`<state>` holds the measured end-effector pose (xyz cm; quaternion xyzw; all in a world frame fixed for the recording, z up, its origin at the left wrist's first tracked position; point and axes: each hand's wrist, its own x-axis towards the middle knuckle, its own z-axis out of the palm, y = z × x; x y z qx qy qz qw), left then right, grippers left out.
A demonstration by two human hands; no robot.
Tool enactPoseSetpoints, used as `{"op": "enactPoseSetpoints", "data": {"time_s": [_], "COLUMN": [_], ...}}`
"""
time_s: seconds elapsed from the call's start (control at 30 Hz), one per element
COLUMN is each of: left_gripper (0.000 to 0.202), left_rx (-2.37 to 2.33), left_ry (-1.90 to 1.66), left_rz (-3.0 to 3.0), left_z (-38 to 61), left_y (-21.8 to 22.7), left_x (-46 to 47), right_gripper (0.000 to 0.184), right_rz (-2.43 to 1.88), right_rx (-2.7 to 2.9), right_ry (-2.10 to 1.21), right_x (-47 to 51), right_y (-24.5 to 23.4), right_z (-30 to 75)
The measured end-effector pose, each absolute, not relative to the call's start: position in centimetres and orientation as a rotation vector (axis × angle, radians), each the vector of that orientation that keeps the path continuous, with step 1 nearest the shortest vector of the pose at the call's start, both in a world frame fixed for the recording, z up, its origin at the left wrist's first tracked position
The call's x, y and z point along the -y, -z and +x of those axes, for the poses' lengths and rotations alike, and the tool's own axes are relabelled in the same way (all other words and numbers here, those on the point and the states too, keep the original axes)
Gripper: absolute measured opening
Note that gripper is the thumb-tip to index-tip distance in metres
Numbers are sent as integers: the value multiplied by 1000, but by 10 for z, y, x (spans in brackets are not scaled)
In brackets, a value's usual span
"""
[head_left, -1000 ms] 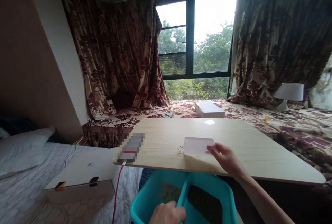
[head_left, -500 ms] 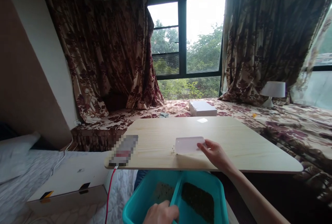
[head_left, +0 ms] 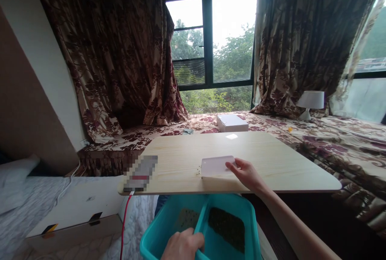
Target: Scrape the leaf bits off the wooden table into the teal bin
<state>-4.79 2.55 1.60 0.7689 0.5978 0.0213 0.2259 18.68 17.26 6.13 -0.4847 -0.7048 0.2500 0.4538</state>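
My right hand (head_left: 245, 174) pinches the right end of a thin, pale plastic scraper (head_left: 215, 166) over the tabletop (head_left: 280, 167). Several tiny seed-like grains (head_left: 199, 171) lie by the scraper's left edge. Below the table's near edge is a turquoise two-compartment bin (head_left: 252, 220). My left hand (head_left: 184, 244) is closed over its middle divider, with the fingertips partly hidden. A thin scatter of grains (head_left: 187, 218) lies in the left compartment, and a dark green mass of small grains (head_left: 226, 228) covers part of the right one.
A blurred-out phone-like device (head_left: 140, 173) with a red cable (head_left: 124, 220) lies at the table's left end. On the bed at left is a white box (head_left: 75, 207). Behind the table are another white box (head_left: 232, 123) and a lamp (head_left: 310, 101) on a flowered cover.
The whole view has shifted slightly, moving things left and a little up in the picture. Both hands keep their holds, and the scraper stays beside the grains.
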Motion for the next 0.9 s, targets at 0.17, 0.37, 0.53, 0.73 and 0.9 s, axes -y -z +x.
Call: {"op": "enactPoseSetpoints", "data": {"time_s": [0.17,0.37,0.53,0.73,0.9], "left_gripper": [18,18,23,25,22], "left_rx": [-1604,-1690,-1742,-1758,-1671], "left_ry": [-64,-170,-217,-242,-181], "left_rz": [2082,1959,1879,1850,1950], "left_z": [-53,-58,-57,-55,-54], "left_y": [-20,-39,-62,-63,-58], "left_x": [-25,-17,-7,-7,-12], "right_gripper": [41,42,45,45,42], "right_rz": [-1213,-1220,-1210,-1196,-1209], "right_rx": [1766,1791,1805,1835,1823], "right_ry": [-631,-626,-617,-748,-807], "right_x": [-170,-170,-171,-164,-159], "right_y": [-64,-68,-70,-73,-70], "right_z": [187,184,178,188,210]}}
